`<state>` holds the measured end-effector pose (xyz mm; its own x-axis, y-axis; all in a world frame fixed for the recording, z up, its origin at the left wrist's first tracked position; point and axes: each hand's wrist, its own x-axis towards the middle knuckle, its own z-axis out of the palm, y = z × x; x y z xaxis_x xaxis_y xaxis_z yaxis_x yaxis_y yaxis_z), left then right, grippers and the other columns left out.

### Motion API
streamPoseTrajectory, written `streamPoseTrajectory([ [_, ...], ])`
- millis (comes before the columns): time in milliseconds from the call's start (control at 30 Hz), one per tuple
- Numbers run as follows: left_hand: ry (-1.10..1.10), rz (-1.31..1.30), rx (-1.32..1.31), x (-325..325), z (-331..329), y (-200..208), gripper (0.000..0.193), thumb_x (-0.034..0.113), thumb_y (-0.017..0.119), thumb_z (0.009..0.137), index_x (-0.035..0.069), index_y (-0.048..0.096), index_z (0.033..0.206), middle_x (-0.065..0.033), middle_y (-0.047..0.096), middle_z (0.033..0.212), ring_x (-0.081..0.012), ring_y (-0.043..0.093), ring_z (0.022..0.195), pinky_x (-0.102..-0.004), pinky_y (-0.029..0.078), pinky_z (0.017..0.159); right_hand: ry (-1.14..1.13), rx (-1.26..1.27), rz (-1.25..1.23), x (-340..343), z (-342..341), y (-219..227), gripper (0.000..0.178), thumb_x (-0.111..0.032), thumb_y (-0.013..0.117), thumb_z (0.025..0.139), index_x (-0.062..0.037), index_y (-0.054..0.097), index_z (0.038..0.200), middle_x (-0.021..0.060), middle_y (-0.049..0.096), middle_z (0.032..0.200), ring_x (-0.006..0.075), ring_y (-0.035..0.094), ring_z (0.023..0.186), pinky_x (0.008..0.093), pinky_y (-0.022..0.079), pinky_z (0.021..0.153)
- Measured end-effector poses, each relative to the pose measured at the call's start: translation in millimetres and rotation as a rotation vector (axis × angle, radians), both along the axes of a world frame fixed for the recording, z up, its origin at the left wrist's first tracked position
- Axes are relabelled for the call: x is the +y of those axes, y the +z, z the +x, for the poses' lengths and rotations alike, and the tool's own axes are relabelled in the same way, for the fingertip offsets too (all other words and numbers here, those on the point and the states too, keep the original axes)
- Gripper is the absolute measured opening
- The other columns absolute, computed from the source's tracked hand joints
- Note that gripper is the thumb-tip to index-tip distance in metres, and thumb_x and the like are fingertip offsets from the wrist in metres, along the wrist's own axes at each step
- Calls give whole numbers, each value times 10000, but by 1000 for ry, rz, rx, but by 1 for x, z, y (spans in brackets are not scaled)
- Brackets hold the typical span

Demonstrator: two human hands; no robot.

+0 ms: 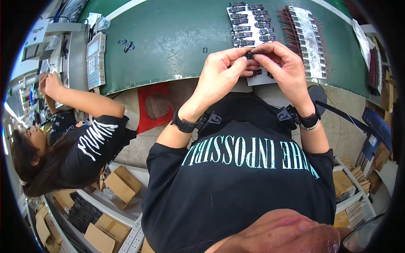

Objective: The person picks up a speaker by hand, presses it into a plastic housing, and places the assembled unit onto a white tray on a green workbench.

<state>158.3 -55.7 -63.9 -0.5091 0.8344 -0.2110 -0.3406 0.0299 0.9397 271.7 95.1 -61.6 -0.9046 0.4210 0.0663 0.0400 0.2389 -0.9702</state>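
My left hand (223, 71) and my right hand (282, 69) meet at the near edge of the green table, fingertips pinched together on a small black part (249, 55). Fingers cover most of it, so its exact kind is hidden. Just beyond my hands lies a white sheet (249, 20) carrying rows of small black watch-like pieces. Another small dark piece with a reddish tint (257, 72) shows beneath my fingers. To the right, a second white board (308, 27) bears small square dark modules in rows, with thin red wires sticking out.
Loose black pieces (128, 46) and a small black ring (205, 50) lie on the green table (168, 29). A keypad device (96, 61) stands at its left end. A co-worker (88, 147) is at the left. A blue fan (376, 128) stands right; cardboard boxes (122, 183) are behind.
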Motion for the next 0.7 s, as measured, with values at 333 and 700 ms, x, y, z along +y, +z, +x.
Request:
streamPoseTrajectory([
  [333,-131,-42,-84,-3,-11,5,343,80,491,1005,-113,542,1285,-216,692,1088,-236,705,989,-310,582,866,69,-31,-167,8,1,-2,124,-28,650,912,11,699,1018,38,651,969,95,651,883,227,533,788],
  [700,-216,-55,-127,-6,-19,11,336,80,488,990,-122,565,1247,-220,706,1041,-237,717,943,-307,589,836,207,50,-15,18,5,-5,155,64,628,887,8,694,1016,58,614,1025,107,613,951,230,528,804],
])
